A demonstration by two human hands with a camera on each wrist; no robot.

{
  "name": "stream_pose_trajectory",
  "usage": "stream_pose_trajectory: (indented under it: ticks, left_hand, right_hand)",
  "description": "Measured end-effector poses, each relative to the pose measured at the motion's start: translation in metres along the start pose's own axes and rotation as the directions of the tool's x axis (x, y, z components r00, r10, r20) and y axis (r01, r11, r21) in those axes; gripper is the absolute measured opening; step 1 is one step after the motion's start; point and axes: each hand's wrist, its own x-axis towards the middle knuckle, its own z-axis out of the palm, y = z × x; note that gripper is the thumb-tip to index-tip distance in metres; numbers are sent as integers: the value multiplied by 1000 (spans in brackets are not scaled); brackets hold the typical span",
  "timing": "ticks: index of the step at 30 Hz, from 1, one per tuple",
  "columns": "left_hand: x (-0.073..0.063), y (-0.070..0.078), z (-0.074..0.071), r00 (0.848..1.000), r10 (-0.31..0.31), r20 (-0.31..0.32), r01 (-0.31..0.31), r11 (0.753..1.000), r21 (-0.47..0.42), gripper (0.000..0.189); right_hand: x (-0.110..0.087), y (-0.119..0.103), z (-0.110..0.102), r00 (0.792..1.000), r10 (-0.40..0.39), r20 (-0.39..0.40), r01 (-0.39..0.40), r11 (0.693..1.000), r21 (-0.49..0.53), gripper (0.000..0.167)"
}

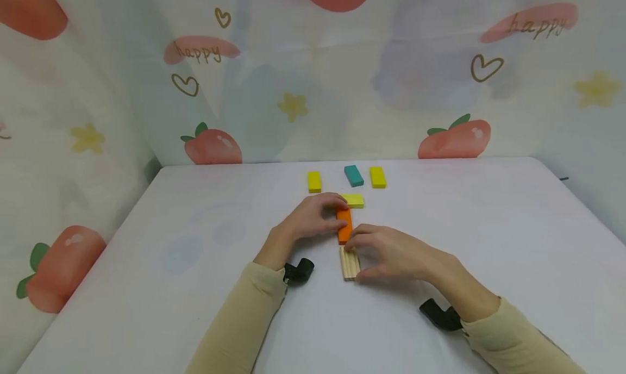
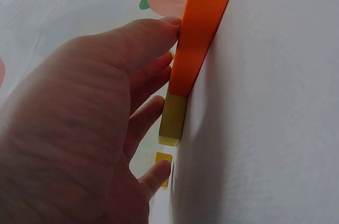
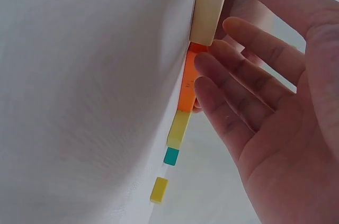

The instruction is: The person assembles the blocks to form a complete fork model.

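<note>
An orange block (image 1: 344,230) lies on the white table, a yellow block (image 1: 355,201) across its far end and a pale ribbed wooden block (image 1: 349,264) near its front end. My left hand (image 1: 315,216) rests on the orange block. In the left wrist view, its thumb (image 2: 151,36) touches that block's edge while the loosely bent fingers reach toward the yellow block. Beside the wooden block is my right hand (image 1: 391,251), its thumb near the front corner and fingertips by the far end. In the right wrist view, the right fingers (image 3: 249,83) are relaxed, with no visible grip.
Farther back lie a small yellow block (image 1: 314,182), a teal block (image 1: 354,175) and another yellow block (image 1: 377,177). A patterned cloth (image 1: 332,64) hangs behind the table. Black wrist mounts (image 1: 299,270) stick out from both sleeves.
</note>
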Motion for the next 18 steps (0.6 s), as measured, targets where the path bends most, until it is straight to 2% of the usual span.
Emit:
stream_pose_trajectory:
  ticks: [9, 18]
  left_hand:
    - [2, 1, 4, 1000, -17, 6, 17, 1000, 3, 34]
    - [1, 0, 0, 1000, -25, -1, 25, 999, 36, 34]
  right_hand:
    - [-4, 3, 0, 999, -19, -29, 18, 1000, -12, 41]
    - [0, 3, 1, 999, -42, -33, 41, 999, -18, 44]
